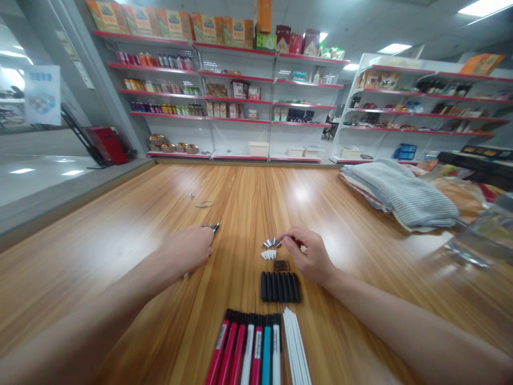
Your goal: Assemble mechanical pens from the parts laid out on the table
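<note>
My left hand rests on the wooden table, its fingertips closed on a small silver-and-dark pen part. My right hand pinches a small dark piece beside a fan of silver metal tips. Below the fan lie small white pieces and a patch of small dark parts. Nearer me sit a row of black pen barrels, red, white and blue markers and a bundle of white tubes. A thin wire loop lies farther off.
A folded striped cloth lies on the table's far right, with a clear glassy object at the right edge. Shop shelves of packaged goods stand beyond the far edge, and a glossy floor lies to the left.
</note>
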The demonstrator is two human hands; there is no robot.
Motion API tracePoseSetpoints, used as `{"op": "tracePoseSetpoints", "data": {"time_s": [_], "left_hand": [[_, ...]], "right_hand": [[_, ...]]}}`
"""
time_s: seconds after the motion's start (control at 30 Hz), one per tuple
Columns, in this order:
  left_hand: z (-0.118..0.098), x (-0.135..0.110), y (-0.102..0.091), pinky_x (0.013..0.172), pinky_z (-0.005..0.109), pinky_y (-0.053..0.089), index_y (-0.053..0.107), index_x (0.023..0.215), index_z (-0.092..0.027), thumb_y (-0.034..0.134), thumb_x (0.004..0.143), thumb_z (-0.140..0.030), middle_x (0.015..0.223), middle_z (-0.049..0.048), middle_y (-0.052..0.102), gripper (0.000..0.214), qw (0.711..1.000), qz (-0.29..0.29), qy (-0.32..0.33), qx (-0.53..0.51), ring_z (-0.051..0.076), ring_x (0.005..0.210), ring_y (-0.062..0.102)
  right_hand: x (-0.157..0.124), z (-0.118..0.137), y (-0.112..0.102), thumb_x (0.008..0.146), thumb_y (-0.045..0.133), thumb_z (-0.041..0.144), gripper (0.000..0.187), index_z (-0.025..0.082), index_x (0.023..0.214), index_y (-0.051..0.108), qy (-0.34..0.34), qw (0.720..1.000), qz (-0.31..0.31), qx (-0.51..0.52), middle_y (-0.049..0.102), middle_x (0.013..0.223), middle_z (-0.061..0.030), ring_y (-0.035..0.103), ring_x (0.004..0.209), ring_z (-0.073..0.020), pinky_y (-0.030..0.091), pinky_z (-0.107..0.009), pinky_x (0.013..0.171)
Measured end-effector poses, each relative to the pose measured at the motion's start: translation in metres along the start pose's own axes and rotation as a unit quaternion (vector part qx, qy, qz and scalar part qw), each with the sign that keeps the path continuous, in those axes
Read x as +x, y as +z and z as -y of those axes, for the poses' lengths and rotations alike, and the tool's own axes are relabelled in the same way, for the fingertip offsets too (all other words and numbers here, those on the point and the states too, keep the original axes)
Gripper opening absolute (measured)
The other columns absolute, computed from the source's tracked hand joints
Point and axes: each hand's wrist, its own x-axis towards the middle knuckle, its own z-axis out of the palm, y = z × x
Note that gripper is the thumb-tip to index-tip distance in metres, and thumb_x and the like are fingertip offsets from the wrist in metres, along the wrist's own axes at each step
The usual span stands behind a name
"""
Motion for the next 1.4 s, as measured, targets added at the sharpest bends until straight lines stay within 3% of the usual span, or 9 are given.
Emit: {"op": "tracePoseSetpoints", "data": {"time_s": [0.3,0.63,0.73,0.8,0.83,0.93,1.07,1.2,1.4], "left_hand": [[0.003,0.012,0.018,0.068,0.039,0.049,0.056,0.103,-0.009,0.054,0.081,-0.037,0.092,0.0218,0.069,0.036,0.999,-0.031,-0.037,-0.002,0.035,0.085,0.067],[0.001,0.017,0.015,0.060,0.032,0.043,0.063,0.076,-0.015,0.049,0.079,-0.034,0.079,0.0157,0.070,0.023,0.999,-0.036,-0.028,0.002,0.029,0.076,0.067],[-0.015,0.011,0.003,0.054,0.029,0.040,0.058,0.069,-0.017,0.049,0.081,-0.037,0.067,0.0094,0.067,0.025,0.989,-0.102,-0.007,-0.103,0.024,0.066,0.065],[-0.031,0.004,-0.006,0.052,0.025,0.040,0.056,0.080,-0.017,0.050,0.084,-0.037,0.068,0.0040,0.066,0.021,0.946,-0.176,0.050,-0.269,0.017,0.060,0.063],[-0.039,0.000,-0.010,0.048,0.023,0.040,0.053,0.085,-0.017,0.049,0.085,-0.037,0.066,0.0021,0.065,0.020,0.907,-0.178,0.076,-0.373,0.014,0.052,0.060],[-0.060,-0.010,-0.007,0.034,0.019,0.035,0.043,0.097,-0.019,0.050,0.088,-0.038,0.074,0.0013,0.067,0.022,0.771,-0.115,0.138,-0.612,0.009,0.036,0.051],[-0.071,-0.008,0.018,0.031,0.018,0.035,0.042,0.097,-0.019,0.053,0.089,-0.037,0.079,0.0036,0.068,0.022,0.658,-0.033,0.194,-0.727,0.010,0.036,0.054],[-0.068,0.003,0.039,0.033,0.017,0.035,0.045,0.101,-0.019,0.055,0.089,-0.035,0.083,0.0030,0.066,0.022,0.611,-0.022,0.182,-0.770,0.009,0.039,0.055],[-0.064,0.012,0.048,0.034,0.014,0.027,0.055,0.096,-0.016,0.063,0.083,-0.034,0.075,-0.0010,0.061,0.023,0.613,-0.077,0.128,-0.775,0.003,0.037,0.046]], "right_hand": [[-0.001,-0.005,0.001,0.092,0.048,0.026,0.021,0.017,0.088,0.067,0.034,0.999,-0.023,0.008,0.064,0.081,-0.0044,0.056,0.068,-0.0137,0.040,-0.026,0.058],[-0.001,-0.006,0.001,0.092,0.048,0.027,0.022,0.017,0.089,0.067,0.043,0.999,-0.023,0.015,0.064,0.080,-0.0046,0.055,0.067,-0.0136,0.039,-0.026,0.057],[-0.001,-0.006,0.001,0.093,0.047,0.027,0.022,0.017,0.089,0.067,0.038,0.999,-0.026,0.022,0.063,0.081,-0.0044,0.054,0.068,-0.0132,0.039,-0.026,0.057],[-0.001,-0.004,0.000,0.092,0.048,0.027,0.020,0.017,0.094,0.066,0.032,0.999,-0.017,0.029,0.062,0.081,-0.0038,0.053,0.066,-0.0124,0.039,-0.025,0.057],[-0.001,-0.003,-0.001,0.091,0.050,0.028,0.019,0.017,0.098,0.064,0.027,0.999,-0.005,0.031,0.061,0.081,-0.0033,0.051,0.065,-0.0119,0.038,-0.025,0.056],[-0.001,0.001,-0.002,0.089,0.055,0.030,0.023,0.017,0.106,0.061,0.002,0.999,0.041,0.030,0.057,0.080,-0.0020,0.048,0.063,-0.0115,0.037,-0.025,0.055],[-0.001,0.003,-0.001,0.089,0.055,0.028,0.017,0.017,0.099,0.063,-0.019,0.999,0.050,0.008,0.056,0.079,-0.0025,0.049,0.068,-0.0121,0.037,-0.025,0.059],[0.000,0.001,0.000,0.091,0.052,0.028,0.017,0.016,0.089,0.064,-0.023,0.999,0.040,-0.013,0.055,0.075,-0.0019,0.048,0.066,-0.0119,0.035,-0.026,0.059],[0.002,-0.003,-0.003,0.094,0.046,0.028,0.028,0.015,0.074,0.061,-0.008,0.999,0.018,-0.036,0.050,0.065,0.0001,0.045,0.060,-0.0109,0.032,-0.026,0.058]]}}
